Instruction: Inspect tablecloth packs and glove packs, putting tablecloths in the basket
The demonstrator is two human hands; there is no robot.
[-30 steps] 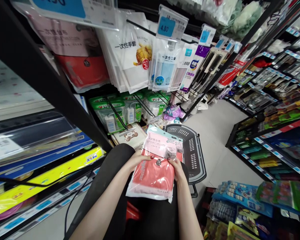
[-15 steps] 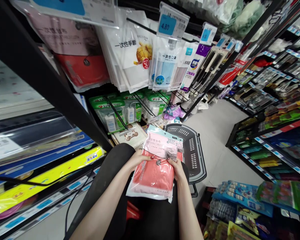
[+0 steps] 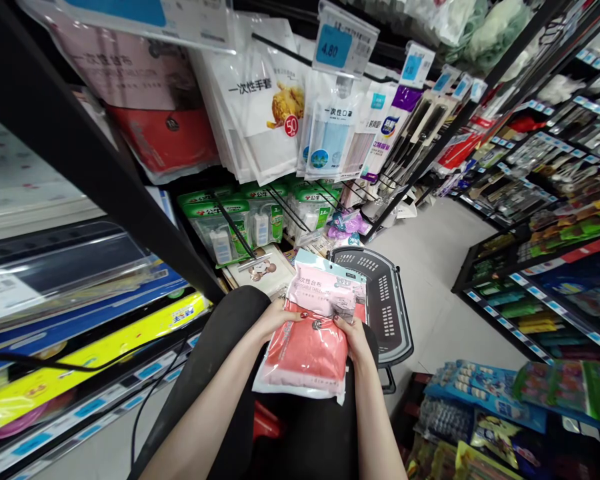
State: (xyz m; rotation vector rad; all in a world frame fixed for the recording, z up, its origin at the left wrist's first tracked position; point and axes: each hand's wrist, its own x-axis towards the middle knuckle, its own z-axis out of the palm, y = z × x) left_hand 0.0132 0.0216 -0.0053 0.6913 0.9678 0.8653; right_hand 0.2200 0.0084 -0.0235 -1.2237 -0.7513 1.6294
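Observation:
A packet of disposable tablecloth (image 3: pixel 307 350), pink and red in a clear plastic bag, lies tilted above my knees. My left hand (image 3: pixel 279 321) grips its left edge, with the thumb on the front. On the opposite edge my right hand (image 3: pixel 351 331) is closed the same way, its thumb pressing the front. The other fingers of both hands are hidden behind the packet. A dark shopping basket (image 3: pixel 397 313) stands on the floor just behind and to the right of the packet.
Hanging in front are glove packets (image 3: pixel 260 100), face mask packets (image 3: pixel 330 133) and green-topped plug packs (image 3: pixel 220 230). Another tablecloth packet (image 3: pixel 165 143) hangs at upper left. A black shelf post (image 3: pixel 105 167) slants across the left. Snack bags (image 3: pixel 480 393) lie at lower right, beside grey floor (image 3: pixel 443 267).

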